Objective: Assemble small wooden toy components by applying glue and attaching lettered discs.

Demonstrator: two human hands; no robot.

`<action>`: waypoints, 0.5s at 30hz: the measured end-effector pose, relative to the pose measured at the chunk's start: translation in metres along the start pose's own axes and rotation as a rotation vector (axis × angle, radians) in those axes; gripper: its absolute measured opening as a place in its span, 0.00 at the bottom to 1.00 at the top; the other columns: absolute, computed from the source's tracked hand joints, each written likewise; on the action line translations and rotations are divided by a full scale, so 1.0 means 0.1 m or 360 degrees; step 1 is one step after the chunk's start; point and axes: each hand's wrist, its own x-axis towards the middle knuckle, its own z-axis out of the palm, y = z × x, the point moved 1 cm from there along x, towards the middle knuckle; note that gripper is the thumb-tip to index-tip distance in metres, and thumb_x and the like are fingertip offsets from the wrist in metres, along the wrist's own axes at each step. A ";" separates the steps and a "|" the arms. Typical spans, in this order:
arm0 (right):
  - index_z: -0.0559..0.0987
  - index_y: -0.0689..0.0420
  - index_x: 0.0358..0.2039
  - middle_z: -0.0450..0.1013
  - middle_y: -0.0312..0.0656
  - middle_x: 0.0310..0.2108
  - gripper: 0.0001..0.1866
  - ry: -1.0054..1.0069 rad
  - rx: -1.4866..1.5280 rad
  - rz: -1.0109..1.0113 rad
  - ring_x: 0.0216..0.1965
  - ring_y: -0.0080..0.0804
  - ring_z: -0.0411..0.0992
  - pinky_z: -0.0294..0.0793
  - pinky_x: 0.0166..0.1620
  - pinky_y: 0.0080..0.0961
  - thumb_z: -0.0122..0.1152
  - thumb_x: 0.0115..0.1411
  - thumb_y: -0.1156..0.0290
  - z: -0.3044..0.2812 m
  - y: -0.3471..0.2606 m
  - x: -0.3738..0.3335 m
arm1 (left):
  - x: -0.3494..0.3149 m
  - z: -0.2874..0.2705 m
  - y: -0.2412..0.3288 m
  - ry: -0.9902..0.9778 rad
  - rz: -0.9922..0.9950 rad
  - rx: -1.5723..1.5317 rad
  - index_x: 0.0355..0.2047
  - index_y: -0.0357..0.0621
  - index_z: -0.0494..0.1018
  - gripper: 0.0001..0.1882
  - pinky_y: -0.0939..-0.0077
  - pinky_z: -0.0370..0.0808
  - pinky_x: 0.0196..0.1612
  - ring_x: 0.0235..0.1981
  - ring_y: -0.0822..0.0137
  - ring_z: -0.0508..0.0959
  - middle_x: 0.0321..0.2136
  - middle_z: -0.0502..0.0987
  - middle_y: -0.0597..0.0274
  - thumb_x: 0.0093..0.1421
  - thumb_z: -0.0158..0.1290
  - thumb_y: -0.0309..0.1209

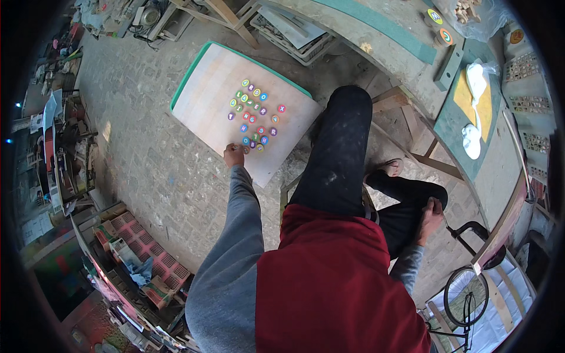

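Left fingers (231, 150) at board edge (203, 126), wide floor (156, 170) alongside

We see a grey brick-paved floor (153, 147), a long grey surface (491, 182) running along the right, a pale wooden frame (232, 20) at the top, pinkish-red perforated crates (138, 238) lower left, and a black bicycle (468, 309) lower right.

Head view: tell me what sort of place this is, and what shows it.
Probably a small workshop, judging by the dusty workbench at right, the plastic crate holding flat pieces at the top, and the rough paved floor.
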 end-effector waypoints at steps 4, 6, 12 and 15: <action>0.83 0.59 0.39 0.73 0.37 0.20 0.14 0.0004 0.0012 0.0059 0.22 0.25 0.69 0.68 0.30 0.25 0.59 0.62 0.62 0.00 -0.02 0.02 | -0.04 -0.12 0.10 -0.0053 0.0002 -0.0036 0.44 0.43 0.80 0.21 0.58 0.78 0.45 0.41 0.49 0.82 0.39 0.81 0.45 0.55 0.57 0.42; 0.83 0.60 0.39 0.73 0.37 0.20 0.14 0.0018 -0.0002 0.0049 0.22 0.25 0.69 0.68 0.30 0.25 0.59 0.62 0.62 -0.02 -0.04 0.03 | -0.06 -0.23 0.24 0.0108 0.0034 -0.0052 0.45 0.42 0.80 0.20 0.58 0.78 0.44 0.39 0.49 0.82 0.37 0.82 0.45 0.57 0.55 0.41; 0.83 0.56 0.39 0.77 0.43 0.22 0.15 0.0014 -0.0101 0.0159 0.24 0.32 0.77 0.73 0.33 0.31 0.58 0.62 0.59 -0.01 -0.04 0.04 | -0.34 -1.26 2.19 0.0662 0.0701 -0.0878 0.43 0.35 0.78 0.10 0.69 0.75 0.35 0.33 0.61 0.79 0.34 0.80 0.52 0.63 0.53 0.25; 0.83 0.56 0.39 0.78 0.45 0.24 0.15 0.0053 -0.0129 0.0071 0.25 0.34 0.77 0.73 0.33 0.31 0.59 0.61 0.59 -0.02 0.07 0.04 | -0.63 -1.82 3.55 0.0673 0.1401 -0.0781 0.41 0.35 0.79 0.09 0.70 0.75 0.37 0.34 0.59 0.79 0.34 0.80 0.53 0.61 0.55 0.23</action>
